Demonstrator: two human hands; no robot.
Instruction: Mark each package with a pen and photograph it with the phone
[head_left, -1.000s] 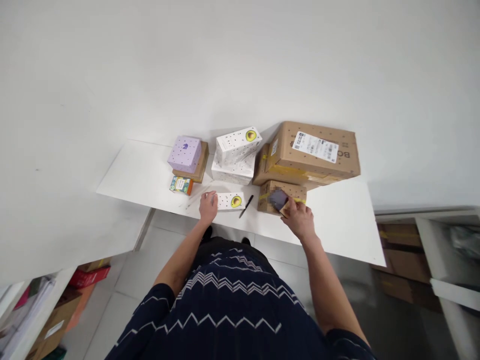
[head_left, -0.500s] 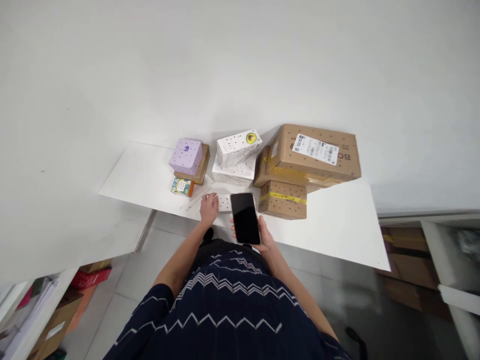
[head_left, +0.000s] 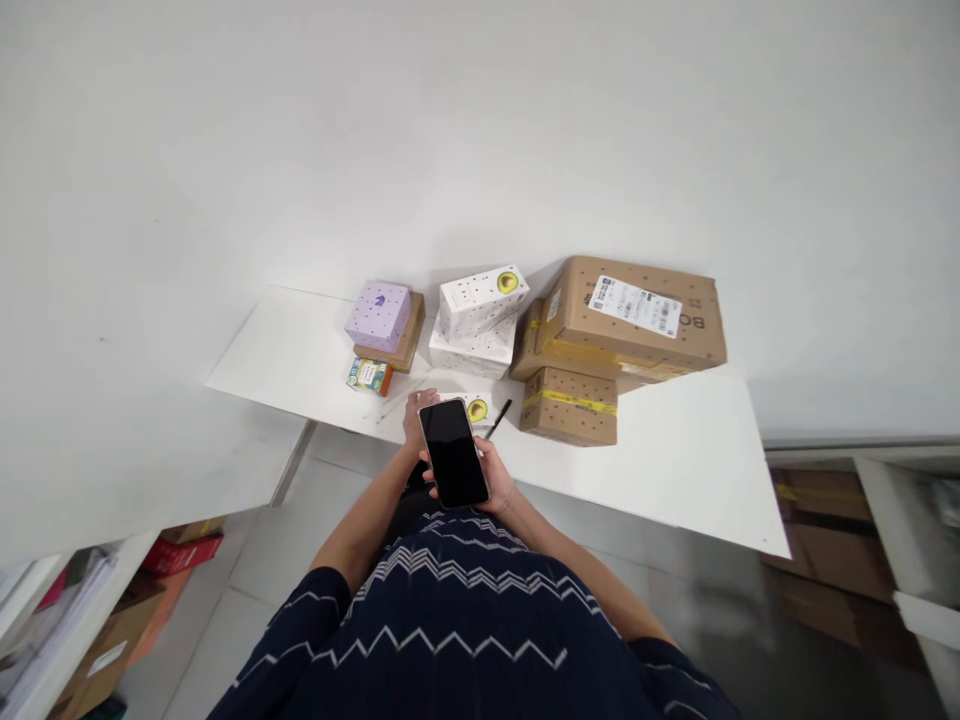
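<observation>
My right hand (head_left: 496, 480) holds a smartphone (head_left: 454, 454) with a dark screen, tilted over the table's front edge. Behind the phone lies a small white box (head_left: 478, 409) with an avocado picture, partly covered by it. At the box's left end is my left hand (head_left: 414, 420), its fingers curled against it; the phone hides part of this hand. A black pen (head_left: 499, 418) lies slantwise by the box's right end, its lower part hidden. Left of my left hand sits a small orange and green box (head_left: 369, 376).
On the white table (head_left: 697, 450) stand a lilac box (head_left: 379, 316) on a brown box (head_left: 411, 335), two stacked white boxes (head_left: 472, 350), a large labelled carton (head_left: 637, 320) and a small yellow-taped carton (head_left: 570, 405). Shelves with boxes flank the floor on both sides.
The smartphone in my right hand has moved left and slightly down, in front of my left hand. The avocado picture and the black pen now show. My left hand stays by the white box.
</observation>
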